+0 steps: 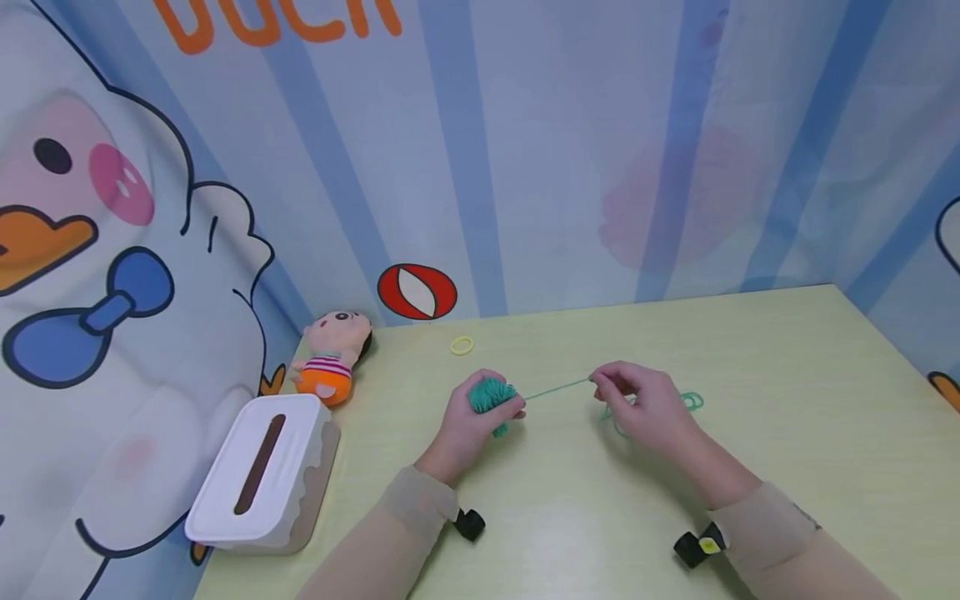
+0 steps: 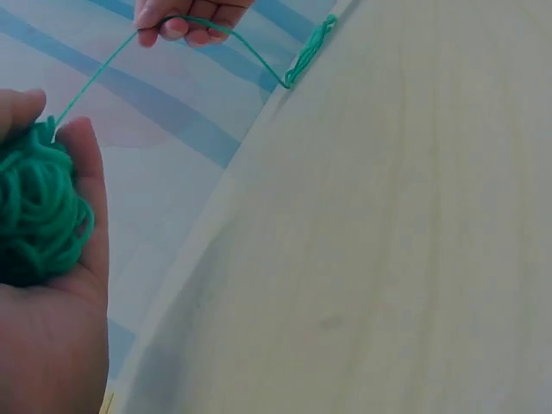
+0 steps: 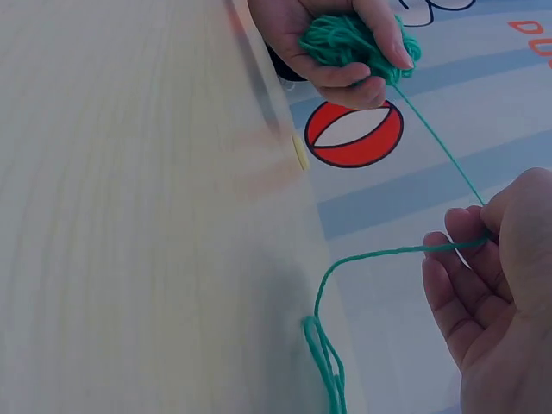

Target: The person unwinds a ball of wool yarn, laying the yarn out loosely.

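Observation:
A bundle of green yarn (image 1: pixel 491 395) sits in my left hand (image 1: pixel 467 421), thumb and fingers curled round it. From the bundle a single strand runs taut to my right hand (image 1: pixel 647 406), which pinches it between thumb and fingertips. In the right wrist view, the strand (image 3: pixel 379 252) leaves the pinch on its other side and drops to a loose loop of yarn (image 3: pixel 326 358). That loop of yarn (image 1: pixel 692 402) lies on the table, partly hidden behind the right hand in the head view.
A yellow ring (image 1: pixel 462 345) lies on the pale table (image 1: pixel 570 517) near its back edge. At the left stand a white tissue box (image 1: pixel 303 467) and a small plush doll (image 1: pixel 330 358). A printed cloth (image 1: pixel 540 150) hangs behind the table.

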Demonstrator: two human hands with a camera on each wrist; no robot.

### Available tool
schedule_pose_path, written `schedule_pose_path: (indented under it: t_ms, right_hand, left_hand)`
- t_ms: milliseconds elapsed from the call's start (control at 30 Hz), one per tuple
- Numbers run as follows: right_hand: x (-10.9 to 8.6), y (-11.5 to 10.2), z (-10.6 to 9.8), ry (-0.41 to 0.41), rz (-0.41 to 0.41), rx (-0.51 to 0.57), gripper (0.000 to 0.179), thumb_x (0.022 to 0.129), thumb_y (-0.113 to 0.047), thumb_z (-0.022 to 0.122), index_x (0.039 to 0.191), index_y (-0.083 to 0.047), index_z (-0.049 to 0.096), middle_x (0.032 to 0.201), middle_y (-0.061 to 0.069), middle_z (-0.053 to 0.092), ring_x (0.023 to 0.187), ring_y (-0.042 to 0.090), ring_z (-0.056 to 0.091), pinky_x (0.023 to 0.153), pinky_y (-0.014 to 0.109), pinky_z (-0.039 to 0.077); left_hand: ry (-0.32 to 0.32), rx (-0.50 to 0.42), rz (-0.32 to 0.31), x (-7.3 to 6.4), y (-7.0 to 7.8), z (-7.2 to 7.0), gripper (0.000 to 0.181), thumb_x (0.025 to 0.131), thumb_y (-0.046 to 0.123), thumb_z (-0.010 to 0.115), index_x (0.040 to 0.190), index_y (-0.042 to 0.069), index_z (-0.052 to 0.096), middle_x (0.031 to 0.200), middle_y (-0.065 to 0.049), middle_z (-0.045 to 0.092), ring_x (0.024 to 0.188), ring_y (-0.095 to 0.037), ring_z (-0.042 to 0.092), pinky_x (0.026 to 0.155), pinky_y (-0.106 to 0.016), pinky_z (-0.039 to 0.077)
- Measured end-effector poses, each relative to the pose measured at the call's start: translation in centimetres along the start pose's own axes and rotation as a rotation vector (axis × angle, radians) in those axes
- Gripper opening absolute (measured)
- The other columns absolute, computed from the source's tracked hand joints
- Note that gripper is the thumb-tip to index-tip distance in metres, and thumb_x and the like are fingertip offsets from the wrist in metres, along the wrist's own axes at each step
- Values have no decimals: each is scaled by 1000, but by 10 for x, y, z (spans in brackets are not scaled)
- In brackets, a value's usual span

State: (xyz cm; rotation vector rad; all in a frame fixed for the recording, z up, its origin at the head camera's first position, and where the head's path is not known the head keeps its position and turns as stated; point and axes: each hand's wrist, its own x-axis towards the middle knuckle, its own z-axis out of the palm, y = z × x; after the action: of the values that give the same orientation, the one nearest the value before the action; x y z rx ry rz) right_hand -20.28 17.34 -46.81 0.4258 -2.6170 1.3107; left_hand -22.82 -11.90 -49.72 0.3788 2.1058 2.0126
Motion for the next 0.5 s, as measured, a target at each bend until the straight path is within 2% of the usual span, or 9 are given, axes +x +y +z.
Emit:
schedule_pose_path:
  t_ms: [100, 167, 300, 367, 433, 500]
  right_hand:
    - [-3, 4, -6, 22, -5, -10, 20, 111, -18, 66, 120, -3, 78, 99, 11, 83, 92, 26, 78, 79, 22, 59]
    - [-4, 7, -10, 35, -11, -18, 21, 111, -18, 67, 120, -3, 78, 98, 11, 83, 91, 26, 78, 80, 21, 59]
    - [-8, 11, -17, 60, -23, -30, 19, 110, -17, 67, 119, -3, 78, 97, 11, 83, 89, 26, 78, 79, 20, 59]
    - [-9, 13, -21, 74, -28, -34, 18, 110, -15, 68, 118, -3, 78, 96, 11, 83, 88, 26, 78, 76, 20, 58]
    - [-10, 15, -25, 90, -27, -40, 18, 110, -15, 68, 118, -3, 78, 96, 10, 83, 88, 24, 77, 74, 20, 57]
    - [-12, 18, -29, 103, -25, -51, 17, 110, -15, 68, 118, -4, 78, 95, 8, 82, 87, 20, 77, 73, 20, 55]
  left_hand:
    - [5, -34, 14, 0, 0, 0, 35, 103, 21, 79, 125, 7, 55, 135, -10, 75, 103, -27, 79, 96, -28, 64]
    - [6, -48, 23, 0, 0, 0, 34, 103, 20, 79, 124, 12, 54, 134, -9, 75, 99, -28, 76, 93, -28, 64]
    - [12, -26, 37, -1, 1, 1, 39, 104, 25, 79, 137, 27, 59, 113, -9, 75, 91, -23, 71, 87, -28, 62]
    - [11, -9, 40, -2, 2, 1, 45, 105, 26, 78, 146, 30, 60, 110, -6, 72, 92, -21, 71, 87, -28, 62]
    - [11, 12, 41, -2, 2, 1, 48, 105, 27, 77, 150, 24, 60, 109, -3, 72, 94, -18, 73, 90, -28, 63]
    - [12, 26, 39, -2, 2, 0, 47, 105, 26, 77, 147, 14, 60, 107, -1, 73, 96, -17, 75, 91, -28, 62]
